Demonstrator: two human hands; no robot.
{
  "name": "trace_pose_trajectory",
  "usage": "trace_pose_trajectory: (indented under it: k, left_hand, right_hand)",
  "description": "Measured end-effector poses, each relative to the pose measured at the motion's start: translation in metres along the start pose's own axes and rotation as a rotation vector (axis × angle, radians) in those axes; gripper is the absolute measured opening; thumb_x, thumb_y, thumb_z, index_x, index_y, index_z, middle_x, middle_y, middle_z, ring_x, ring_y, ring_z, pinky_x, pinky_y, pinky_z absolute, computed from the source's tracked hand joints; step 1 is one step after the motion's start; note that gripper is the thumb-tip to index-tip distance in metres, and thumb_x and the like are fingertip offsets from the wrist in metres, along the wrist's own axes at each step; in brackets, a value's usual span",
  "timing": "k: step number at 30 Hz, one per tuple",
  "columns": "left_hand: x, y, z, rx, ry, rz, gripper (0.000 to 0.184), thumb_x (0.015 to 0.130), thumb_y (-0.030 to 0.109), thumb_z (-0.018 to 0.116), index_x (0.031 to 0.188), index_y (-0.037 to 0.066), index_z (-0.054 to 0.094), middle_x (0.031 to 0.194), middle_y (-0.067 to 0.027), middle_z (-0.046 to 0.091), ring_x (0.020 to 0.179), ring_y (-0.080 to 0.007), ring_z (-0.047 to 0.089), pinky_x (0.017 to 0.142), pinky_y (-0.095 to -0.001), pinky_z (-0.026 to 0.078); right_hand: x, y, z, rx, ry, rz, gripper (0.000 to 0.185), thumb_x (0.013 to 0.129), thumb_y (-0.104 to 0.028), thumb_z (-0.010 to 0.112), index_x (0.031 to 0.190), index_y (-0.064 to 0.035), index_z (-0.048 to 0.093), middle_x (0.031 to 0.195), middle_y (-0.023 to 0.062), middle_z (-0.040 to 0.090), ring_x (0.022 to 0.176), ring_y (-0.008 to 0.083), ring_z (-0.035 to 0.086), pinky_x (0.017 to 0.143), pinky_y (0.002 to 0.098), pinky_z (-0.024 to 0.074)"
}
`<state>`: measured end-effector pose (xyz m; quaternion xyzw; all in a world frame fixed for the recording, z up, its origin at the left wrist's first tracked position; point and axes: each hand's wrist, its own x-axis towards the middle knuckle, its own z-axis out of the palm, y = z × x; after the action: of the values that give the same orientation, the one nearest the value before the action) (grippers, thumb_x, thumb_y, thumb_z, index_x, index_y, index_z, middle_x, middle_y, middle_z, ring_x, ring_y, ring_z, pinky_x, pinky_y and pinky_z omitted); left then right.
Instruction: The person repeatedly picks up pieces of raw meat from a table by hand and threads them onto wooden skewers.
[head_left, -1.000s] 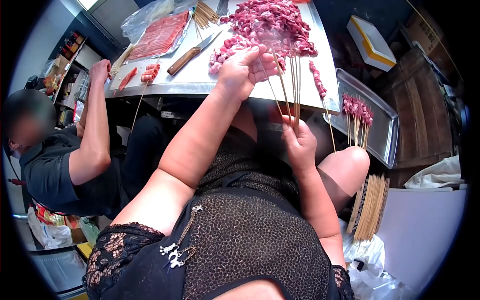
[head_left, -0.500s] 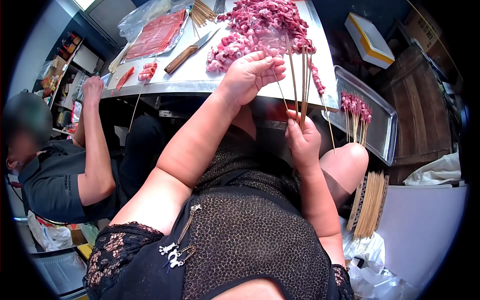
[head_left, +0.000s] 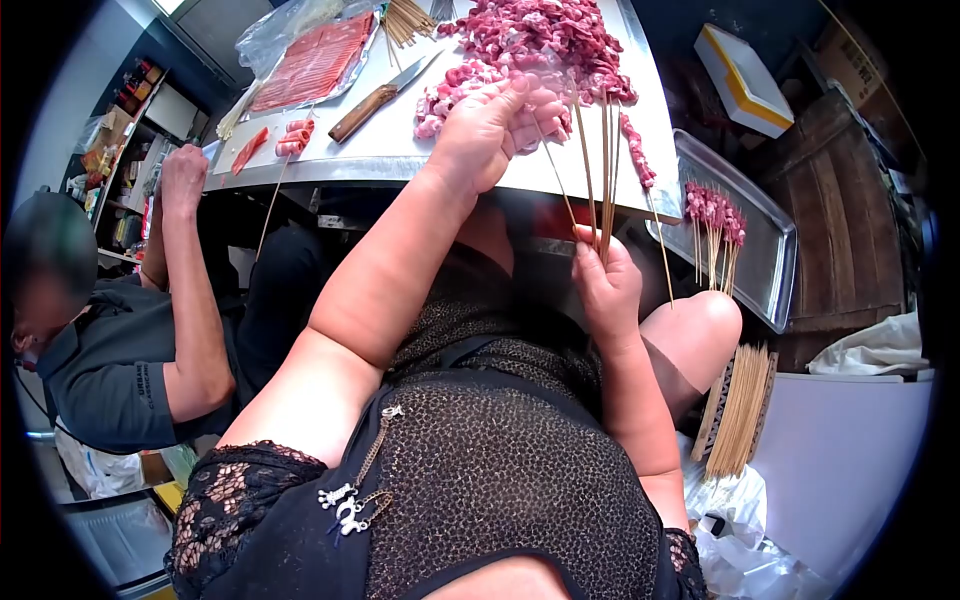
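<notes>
My right hand (head_left: pixel 607 280) is closed round the lower ends of several bamboo skewers (head_left: pixel 608 180) that point up toward the table. One of them leans left, its tip close to the fingers of my left hand (head_left: pixel 495 125). That left hand is raised palm-side out at the table's front edge, fingers loosely apart, with no piece of meat visible in it. Behind it lies a large heap of raw cut meat (head_left: pixel 545 40). A loaded meat skewer (head_left: pixel 637 155) rests at the table's right edge, its bare stick hanging over.
A knife (head_left: pixel 375 100), a tray of sliced red meat (head_left: pixel 315 65) and a rolled-meat skewer (head_left: pixel 294 138) lie on the white table (head_left: pixel 350 155). Finished skewers (head_left: pixel 715 215) sit in a metal tray (head_left: pixel 780 260) at right, above bundled sticks (head_left: pixel 740 415). Another person (head_left: pixel 130 350) sits at left.
My left hand has moved slightly up toward the meat heap, and its fingers have spread from a closer pinch. My right hand keeps hold of the skewers, nearly still.
</notes>
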<state>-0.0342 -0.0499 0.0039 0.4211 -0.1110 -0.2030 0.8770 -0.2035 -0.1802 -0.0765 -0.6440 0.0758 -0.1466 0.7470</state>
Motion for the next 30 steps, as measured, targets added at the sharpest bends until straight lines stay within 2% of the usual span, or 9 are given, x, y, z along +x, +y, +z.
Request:
trace_pose_trajectory:
  k: [4, 6, 13, 20, 24, 28, 30]
  left_hand:
    - [-0.001, -0.002, 0.001, 0.002, 0.008, 0.015, 0.021, 0.095, 0.015, 0.050, 0.105, -0.003, 0.051, 0.096, -0.0161, 0.063, 0.086, -0.0247, 0.065, 0.077, -0.0379, 0.057]
    - [-0.001, -0.007, 0.001, -0.015, 0.050, -0.008, 0.023, 0.097, 0.016, 0.041, 0.110, -0.003, 0.049, 0.100, -0.0185, 0.062, 0.090, -0.0281, 0.064, 0.084, -0.0425, 0.054]
    - [-0.007, -0.018, 0.005, -0.095, 0.103, -0.002, 0.022, 0.097, 0.015, 0.041, 0.108, -0.003, 0.050, 0.097, -0.0182, 0.062, 0.089, -0.0285, 0.064, 0.085, -0.0433, 0.054]
    - [-0.012, -0.024, 0.003, -0.056, 0.073, -0.046, 0.021, 0.096, 0.012, 0.042, 0.108, -0.003, 0.050, 0.102, -0.0190, 0.061, 0.092, -0.0279, 0.063, 0.087, -0.0429, 0.053]
    - [-0.002, -0.014, -0.001, -0.068, -0.058, 0.032, 0.021, 0.097, 0.013, 0.043, 0.110, -0.002, 0.049, 0.102, -0.0162, 0.059, 0.095, -0.0272, 0.062, 0.085, -0.0428, 0.054]
    - [0.004, -0.008, -0.001, -0.049, 0.027, 0.055, 0.021, 0.098, 0.015, 0.041, 0.110, 0.000, 0.049, 0.096, -0.0139, 0.060, 0.091, -0.0263, 0.062, 0.082, -0.0426, 0.054]
    - [0.006, -0.008, -0.001, -0.060, 0.101, 0.043, 0.021, 0.097, 0.015, 0.042, 0.108, -0.002, 0.049, 0.090, -0.0149, 0.061, 0.080, -0.0243, 0.062, 0.073, -0.0399, 0.056]
  right_hand:
    - [0.001, -0.004, -0.001, -0.001, 0.007, 0.028, 0.019, 0.091, -0.006, 0.055, 0.108, -0.0013, 0.062, 0.070, -0.0049, 0.053, 0.059, 0.0021, 0.046, 0.054, 0.0165, 0.0383]
    - [0.002, -0.001, -0.002, -0.036, 0.021, 0.000, 0.020, 0.090, -0.005, 0.056, 0.108, -0.0013, 0.062, 0.069, -0.0050, 0.053, 0.059, 0.0021, 0.046, 0.054, 0.0164, 0.0383]
    - [0.000, -0.003, 0.002, -0.067, 0.025, -0.014, 0.019, 0.090, -0.005, 0.056, 0.108, -0.0013, 0.062, 0.068, -0.0048, 0.052, 0.058, 0.0023, 0.045, 0.054, 0.0168, 0.0388]
    - [-0.001, -0.004, 0.002, -0.047, 0.021, -0.006, 0.019, 0.090, -0.005, 0.056, 0.108, -0.0010, 0.062, 0.069, -0.0045, 0.053, 0.058, 0.0024, 0.046, 0.054, 0.0170, 0.0389]
    - [0.000, -0.004, -0.002, -0.032, 0.018, 0.012, 0.019, 0.090, -0.005, 0.056, 0.107, -0.0011, 0.063, 0.069, -0.0047, 0.053, 0.058, 0.0022, 0.045, 0.054, 0.0169, 0.0386]
    - [-0.001, -0.002, -0.002, -0.026, 0.008, 0.016, 0.019, 0.090, -0.005, 0.055, 0.107, -0.0012, 0.063, 0.069, -0.0048, 0.052, 0.058, 0.0021, 0.045, 0.054, 0.0168, 0.0385]
    - [-0.001, -0.002, -0.002, -0.027, 0.010, 0.005, 0.019, 0.090, -0.005, 0.055, 0.107, -0.0011, 0.063, 0.069, -0.0049, 0.052, 0.058, 0.0021, 0.045, 0.054, 0.0168, 0.0385]
